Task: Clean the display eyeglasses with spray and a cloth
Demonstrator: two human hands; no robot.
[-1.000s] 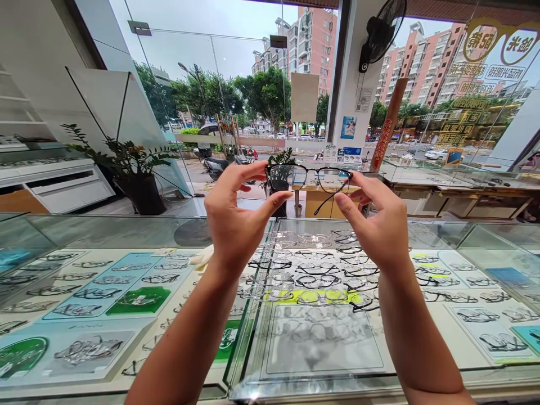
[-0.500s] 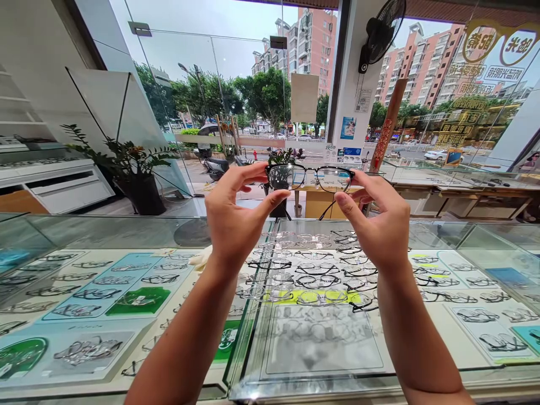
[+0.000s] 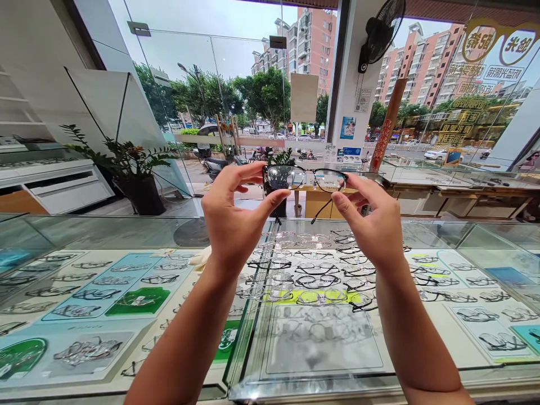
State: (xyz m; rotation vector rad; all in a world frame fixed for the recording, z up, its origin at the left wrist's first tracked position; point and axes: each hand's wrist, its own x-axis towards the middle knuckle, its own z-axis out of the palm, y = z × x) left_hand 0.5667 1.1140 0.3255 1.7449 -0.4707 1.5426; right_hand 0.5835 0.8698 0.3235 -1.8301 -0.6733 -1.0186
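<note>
A pair of dark-rimmed eyeglasses [image 3: 310, 170] with clear lenses is held up in the air above the glass counter, in the middle of the head view. My left hand [image 3: 236, 216] is closed on the left end of the frame, fingers above and thumb below. At the other end, my right hand [image 3: 373, 222] pinches the right corner between fingers and thumb. The temples are unfolded and point away from me, their dark tips hanging below the lenses. Parts of both corners are hidden by my fingers.
Beneath my arms, a glass display counter [image 3: 320, 368] holds rows of eyeglasses [image 3: 318, 280]. Green and blue display cards [image 3: 138, 301] lie in its left section. Beyond stand a potted plant [image 3: 141, 191], a glass storefront, a wall fan [image 3: 379, 36] and another counter [image 3: 459, 188] at right.
The eyeglasses have shifted slightly left and turned a little, and their temple tips have swung left. My right hand has moved left with them; my left hand has moved only slightly.
</note>
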